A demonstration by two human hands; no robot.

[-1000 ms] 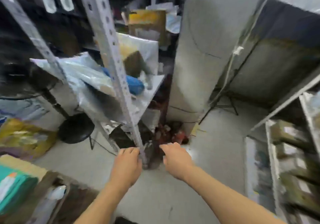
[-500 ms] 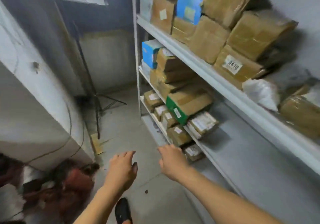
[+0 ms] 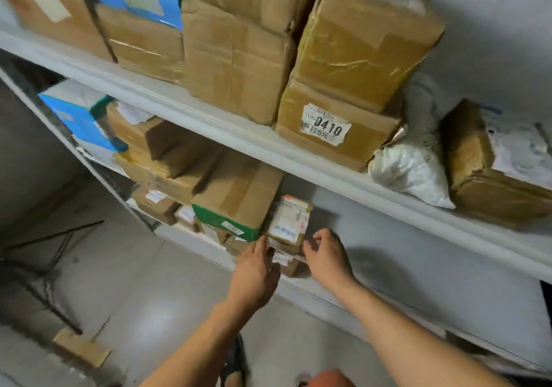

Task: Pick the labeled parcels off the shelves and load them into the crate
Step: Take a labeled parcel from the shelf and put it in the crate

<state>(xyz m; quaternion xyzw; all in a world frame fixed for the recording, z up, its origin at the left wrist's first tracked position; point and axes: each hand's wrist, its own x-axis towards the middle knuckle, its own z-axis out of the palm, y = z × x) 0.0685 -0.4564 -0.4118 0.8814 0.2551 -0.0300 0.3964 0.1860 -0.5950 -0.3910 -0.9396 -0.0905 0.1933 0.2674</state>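
The left grip, fingers straight, touches the left edge of a small labeled parcel on the middle shelf; the right grip, fingers loosely curled, reaches its right edge, contact unclear. A green-banded box sits just left.

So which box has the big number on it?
The brown cardboard box with the white 0410 sticker, on the upper shelf beside the white plastic bag. Other boxes' labels show no big number.

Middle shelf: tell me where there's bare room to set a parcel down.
Bare board on the middle shelf right of the small labelled parcel and right hand. Crowded left of it: the green-edged box and stacked cartons.
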